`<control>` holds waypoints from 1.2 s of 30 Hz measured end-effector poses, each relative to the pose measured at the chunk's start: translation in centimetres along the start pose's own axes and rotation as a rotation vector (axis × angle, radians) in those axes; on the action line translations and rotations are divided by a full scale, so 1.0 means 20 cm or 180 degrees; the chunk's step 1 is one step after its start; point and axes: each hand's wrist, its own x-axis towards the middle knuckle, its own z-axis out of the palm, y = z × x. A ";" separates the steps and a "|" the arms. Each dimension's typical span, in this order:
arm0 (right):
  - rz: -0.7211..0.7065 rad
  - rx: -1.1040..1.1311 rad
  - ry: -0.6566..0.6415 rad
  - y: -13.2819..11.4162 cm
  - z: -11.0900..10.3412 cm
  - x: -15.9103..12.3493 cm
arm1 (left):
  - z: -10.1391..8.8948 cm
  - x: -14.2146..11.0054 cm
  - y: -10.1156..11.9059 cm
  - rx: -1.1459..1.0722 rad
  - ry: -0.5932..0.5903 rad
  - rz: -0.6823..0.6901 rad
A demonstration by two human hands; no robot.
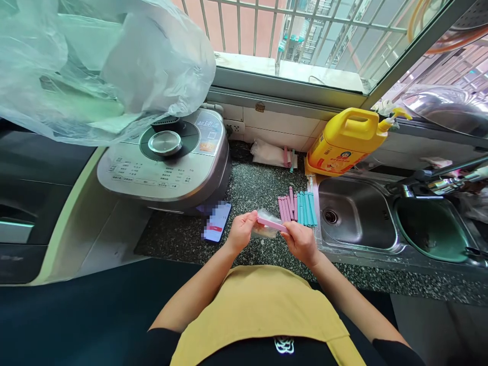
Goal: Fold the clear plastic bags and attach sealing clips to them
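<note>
A pink bag sealing clip (271, 222) stretches between my two hands, lying across a small clear plastic bag (265, 231) with something reddish inside. My left hand (242, 231) pinches the clip's left end. At the other end, the fingers of my right hand (302, 242) are closed on the clip. Just beyond my right hand, several pink clips (286, 207) and several teal clips (305, 208) lie side by side on the speckled counter (249, 183). Whether the clip is fully closed over the bag I cannot tell.
A phone (217, 222) lies left of my hands, before a rice cooker (163, 157) topped by a large plastic bag (160, 61). At the back rests a clipped white bag (269, 152). A yellow pump jug (343, 140) stands behind the sink (358, 213); a green basin (430, 229) is farther right.
</note>
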 end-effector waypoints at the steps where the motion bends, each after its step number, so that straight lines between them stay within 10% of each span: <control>1: -0.0012 0.0010 0.0000 0.00 0.00 0.00 | 0.00 0.00 -0.01 -0.0030 -0.0005 -0.0004; 36: -0.0153 0.0215 0.0032 0.00 -0.01 0.03 | -0.01 0.00 -0.03 -0.0325 -0.0054 -0.0124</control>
